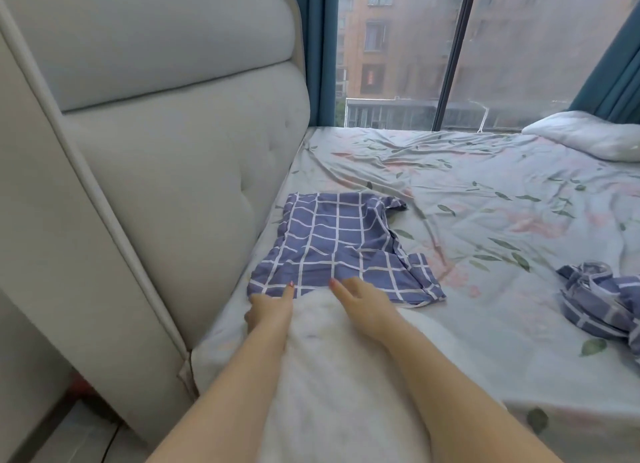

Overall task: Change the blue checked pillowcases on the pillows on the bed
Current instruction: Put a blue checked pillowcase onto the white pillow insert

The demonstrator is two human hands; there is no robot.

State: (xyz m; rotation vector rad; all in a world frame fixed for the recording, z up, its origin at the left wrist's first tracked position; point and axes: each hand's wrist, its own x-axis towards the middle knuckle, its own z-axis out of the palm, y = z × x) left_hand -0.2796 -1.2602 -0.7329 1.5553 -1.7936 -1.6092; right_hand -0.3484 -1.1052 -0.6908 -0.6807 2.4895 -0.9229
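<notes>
The right grip (pixel 363 303), lying flat-fingered and holding nothing, and the left grip (pixel 270 312), its hold unclear, are seemingly feeding the bare pillow (pixel 346 386) into the checked pillowcase (pixel 339 247) lying at 12 o'clock, whose mouth is needing opening next.

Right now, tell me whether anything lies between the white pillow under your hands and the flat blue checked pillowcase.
Nothing visible does. The white pillow ends right at the near hem of the flat pillowcase, with the left hand and right hand at that edge. The crumpled pillowcase lies apart, off to the right.
</notes>
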